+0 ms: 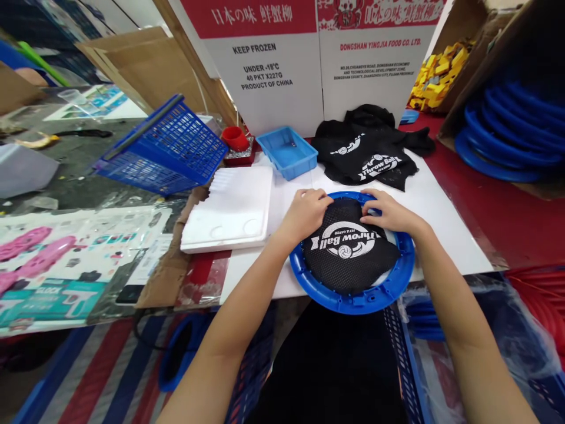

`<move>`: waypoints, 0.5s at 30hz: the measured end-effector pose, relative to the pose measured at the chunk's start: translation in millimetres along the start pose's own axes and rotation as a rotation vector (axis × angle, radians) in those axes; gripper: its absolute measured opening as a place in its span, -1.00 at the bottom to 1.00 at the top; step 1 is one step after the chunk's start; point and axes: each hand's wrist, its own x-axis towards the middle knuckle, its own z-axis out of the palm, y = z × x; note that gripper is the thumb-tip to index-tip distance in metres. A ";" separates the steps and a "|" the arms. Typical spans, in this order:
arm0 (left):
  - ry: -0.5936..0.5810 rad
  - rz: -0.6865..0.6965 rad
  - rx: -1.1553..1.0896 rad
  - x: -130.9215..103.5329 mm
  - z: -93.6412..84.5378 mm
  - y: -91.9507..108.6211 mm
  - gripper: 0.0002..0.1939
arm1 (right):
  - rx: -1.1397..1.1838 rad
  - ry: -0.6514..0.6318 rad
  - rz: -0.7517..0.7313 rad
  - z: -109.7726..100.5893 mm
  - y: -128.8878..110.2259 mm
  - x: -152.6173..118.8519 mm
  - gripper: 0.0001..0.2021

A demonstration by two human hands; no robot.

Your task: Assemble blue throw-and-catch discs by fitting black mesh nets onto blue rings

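Observation:
A blue plastic ring (353, 305) lies at the front edge of the white work surface. Inside it is a black mesh cloth (318, 268) printed "Throw Ball" in white, with a gap between cloth and ring at the lower right. My left hand (308, 217) is closed at the ring's upper left, fingertips pressed on the cloth's edge by the rim. At the upper right, my right hand (388, 212) pinches the cloth's edge, its fingers bent over the rim. Beyond the ring lies a heap of black printed mesh cloths (353, 154).
A light blue tray (289, 154) and a white foam block (229, 206) are left of the cloths, with a red cup (235, 138) behind. A blue basket (170, 147) leans further left. Stacked blue rings (507, 135) fill a carton at right. White cartons (282, 70) stand behind.

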 end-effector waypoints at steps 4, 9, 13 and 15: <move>-0.116 0.210 -0.135 2.7 11.2 0.5 -0.62 | -0.019 -0.017 -0.007 1.3 -1.4 -0.8 -0.73; -0.171 0.105 -0.020 0.0 9.1 4.7 -0.56 | -0.009 -0.010 0.002 -4.8 -0.3 -4.0 -0.66; -0.155 -0.036 0.159 -2.7 1.8 10.9 -0.56 | -0.055 0.005 0.041 -7.8 2.5 -6.7 -0.63; -0.156 -0.083 0.206 -3.9 -0.6 11.8 -0.58 | -0.066 0.005 0.058 -7.9 3.1 -7.4 -0.62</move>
